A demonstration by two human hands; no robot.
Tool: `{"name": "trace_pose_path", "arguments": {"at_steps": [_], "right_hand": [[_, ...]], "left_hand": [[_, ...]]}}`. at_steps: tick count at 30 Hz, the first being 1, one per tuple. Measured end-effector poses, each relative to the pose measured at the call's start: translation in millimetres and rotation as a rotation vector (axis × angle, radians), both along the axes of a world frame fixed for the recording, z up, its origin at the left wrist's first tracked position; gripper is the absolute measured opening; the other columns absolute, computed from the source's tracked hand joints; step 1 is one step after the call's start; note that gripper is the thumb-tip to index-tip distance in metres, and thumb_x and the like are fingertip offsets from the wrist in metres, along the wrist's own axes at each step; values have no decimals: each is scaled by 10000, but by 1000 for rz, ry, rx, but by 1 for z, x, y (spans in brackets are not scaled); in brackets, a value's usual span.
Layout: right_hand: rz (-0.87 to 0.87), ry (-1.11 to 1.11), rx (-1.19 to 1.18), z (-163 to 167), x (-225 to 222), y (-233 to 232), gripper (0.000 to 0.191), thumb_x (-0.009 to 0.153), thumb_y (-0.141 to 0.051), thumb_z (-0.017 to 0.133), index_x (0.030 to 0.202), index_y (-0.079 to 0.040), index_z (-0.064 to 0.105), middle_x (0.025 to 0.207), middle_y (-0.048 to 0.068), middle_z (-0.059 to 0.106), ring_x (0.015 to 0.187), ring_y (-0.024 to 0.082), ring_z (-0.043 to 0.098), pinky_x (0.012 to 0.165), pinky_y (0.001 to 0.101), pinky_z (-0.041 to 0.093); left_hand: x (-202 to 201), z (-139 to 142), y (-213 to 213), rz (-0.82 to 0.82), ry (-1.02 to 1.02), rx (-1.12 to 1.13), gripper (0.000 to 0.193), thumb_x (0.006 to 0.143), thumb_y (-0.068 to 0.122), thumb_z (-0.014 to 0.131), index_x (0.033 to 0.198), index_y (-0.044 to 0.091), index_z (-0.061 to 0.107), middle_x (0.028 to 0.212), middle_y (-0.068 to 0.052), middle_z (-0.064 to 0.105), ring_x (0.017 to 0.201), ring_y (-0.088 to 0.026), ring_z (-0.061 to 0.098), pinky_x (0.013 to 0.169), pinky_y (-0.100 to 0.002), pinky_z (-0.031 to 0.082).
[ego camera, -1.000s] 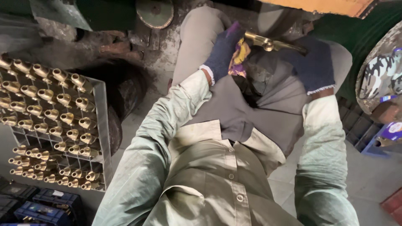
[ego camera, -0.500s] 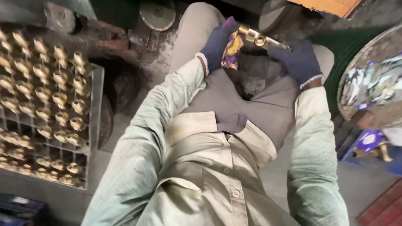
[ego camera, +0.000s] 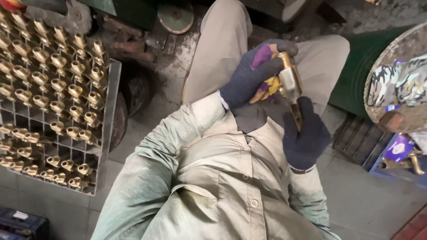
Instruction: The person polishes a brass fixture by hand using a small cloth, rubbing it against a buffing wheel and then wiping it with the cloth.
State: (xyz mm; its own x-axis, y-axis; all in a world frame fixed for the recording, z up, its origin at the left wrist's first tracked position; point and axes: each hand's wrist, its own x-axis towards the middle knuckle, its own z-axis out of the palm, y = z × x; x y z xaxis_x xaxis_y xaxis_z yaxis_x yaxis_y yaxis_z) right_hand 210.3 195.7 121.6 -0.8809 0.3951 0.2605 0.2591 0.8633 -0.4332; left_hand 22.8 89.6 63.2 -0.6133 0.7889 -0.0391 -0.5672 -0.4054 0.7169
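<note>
Gloves first: lower right of centre, the right hand (ego camera: 306, 138) in a dark knit glove wraps its fingers around the bottom end of a long brass tap fitting (ego camera: 291, 86). Half a second ago that fitting lay nearly flat; now it's stood upright over the lap. Above it, the left hand (ego camera: 255, 71), in a dark glove patched purple and yellow, curls shut over the top. Far left, a grey grid tray (ego camera: 109, 129) holds rows of brass parts. Bottom left, dark blue boxes (ego camera: 20, 222).

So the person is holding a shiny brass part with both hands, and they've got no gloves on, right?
Not quite. The head view shows dark gloves on both hands, left and right. The rest is right: both hold the brass part.
</note>
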Motion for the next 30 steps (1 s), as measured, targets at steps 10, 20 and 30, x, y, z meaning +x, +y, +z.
{"name": "trace_pose_path", "arguments": {"at_steps": [10, 20, 30], "right_hand": [[63, 282, -1217, 15, 19, -30, 421, 989, -104, 474, 1395, 3, 501, 1050, 118, 722, 896, 201, 716, 877, 327, 589], [-149, 76, -1401, 14, 15, -24, 449, 978, 35, 456, 1422, 86, 490, 1121, 160, 694, 891, 220, 703, 801, 337, 598], [99, 67, -573, 20, 13, -21, 318, 849, 125, 570, 1158, 58, 607, 1252, 266, 636, 1070, 346, 673, 933, 404, 544]], "left_hand": [[9, -6, 8, -108, -115, 57, 296, 1027, 181, 677, 1247, -14, 639, 1106, -108, 688, 1007, -168, 678, 892, -319, 574], [14, -10, 7, -209, -102, 61, 295, 1008, 196, 689, 1202, -22, 649, 1075, -118, 699, 975, -167, 682, 883, -317, 572], [20, -30, 5, -214, -260, 131, 332, 1036, 196, 688, 1276, -18, 606, 1110, -121, 677, 1000, -197, 688, 882, -348, 588]]}}
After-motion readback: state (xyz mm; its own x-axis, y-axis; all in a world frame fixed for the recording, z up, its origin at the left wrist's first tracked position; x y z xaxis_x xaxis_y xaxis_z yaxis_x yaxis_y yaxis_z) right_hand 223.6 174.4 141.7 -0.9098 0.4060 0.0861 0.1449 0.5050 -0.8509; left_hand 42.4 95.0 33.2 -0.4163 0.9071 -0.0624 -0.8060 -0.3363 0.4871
